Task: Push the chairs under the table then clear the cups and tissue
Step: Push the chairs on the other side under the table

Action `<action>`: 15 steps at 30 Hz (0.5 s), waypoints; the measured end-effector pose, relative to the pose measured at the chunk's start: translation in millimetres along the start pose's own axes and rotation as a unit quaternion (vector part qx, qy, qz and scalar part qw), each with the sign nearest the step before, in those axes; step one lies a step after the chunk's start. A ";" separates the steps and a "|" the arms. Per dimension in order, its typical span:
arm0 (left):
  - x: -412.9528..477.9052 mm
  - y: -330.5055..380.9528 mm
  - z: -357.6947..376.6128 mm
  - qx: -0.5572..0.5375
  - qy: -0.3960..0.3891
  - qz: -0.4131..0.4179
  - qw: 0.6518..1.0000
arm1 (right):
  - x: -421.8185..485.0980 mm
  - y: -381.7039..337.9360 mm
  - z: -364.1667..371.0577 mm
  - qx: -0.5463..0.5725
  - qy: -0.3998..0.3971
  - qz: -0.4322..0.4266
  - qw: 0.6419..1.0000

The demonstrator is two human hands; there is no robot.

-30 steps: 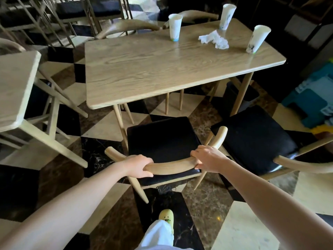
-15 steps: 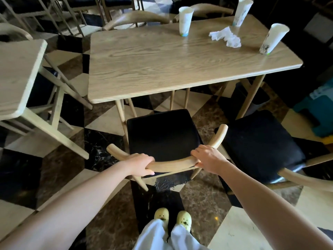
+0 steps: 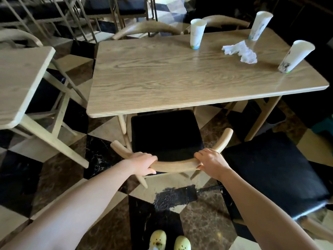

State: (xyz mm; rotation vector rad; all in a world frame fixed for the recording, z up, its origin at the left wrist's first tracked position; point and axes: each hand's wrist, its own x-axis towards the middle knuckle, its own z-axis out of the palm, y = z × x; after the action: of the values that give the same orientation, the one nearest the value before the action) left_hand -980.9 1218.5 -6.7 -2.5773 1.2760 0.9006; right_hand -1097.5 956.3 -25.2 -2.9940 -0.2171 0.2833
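A wooden chair [image 3: 165,134] with a black seat stands at the near edge of the light wood table [image 3: 162,74], its seat front just under the tabletop. My left hand [image 3: 144,162] and my right hand [image 3: 210,160] both grip its curved backrest. A second black-seated chair [image 3: 273,172] stands out from the table on the right. Three white paper cups stand on the table's far right part: one at the back middle [image 3: 197,33], one at the back right [image 3: 259,25], one near the right edge [image 3: 295,55]. A crumpled white tissue [image 3: 240,51] lies between them.
Another wooden table [image 3: 19,80] stands to the left with a narrow gap between. Two chair backs [image 3: 146,27] show behind the far edge of the table. More chairs fill the back left. The floor is checkered marble; my yellow shoes [image 3: 169,240] are below.
The chair has slid forward toward the table, its seat front now reaching under the tabletop edge. I have stepped closer, both hands still on the backrest.
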 end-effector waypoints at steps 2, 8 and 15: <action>9.8 -8.6 -7.6 0.003 0.004 -0.001 1.000 | 13.3 6.7 -2.2 -0.001 0.011 -0.003 1.000; 35.9 -31.7 -23.3 0.004 -0.001 -0.003 1.000 | 47.0 19.8 -4.4 -0.001 0.025 0.001 1.000; 48.8 -59.2 -37.8 0.015 -0.037 -0.010 0.999 | 71.7 16.6 -2.9 0.005 0.066 -0.029 0.997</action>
State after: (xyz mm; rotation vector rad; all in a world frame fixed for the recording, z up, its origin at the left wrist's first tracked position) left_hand -896.1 1209.1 -11.9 -2.5044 1.2337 0.9557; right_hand -1025.1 950.8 -37.4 -2.9766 -0.2871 0.0793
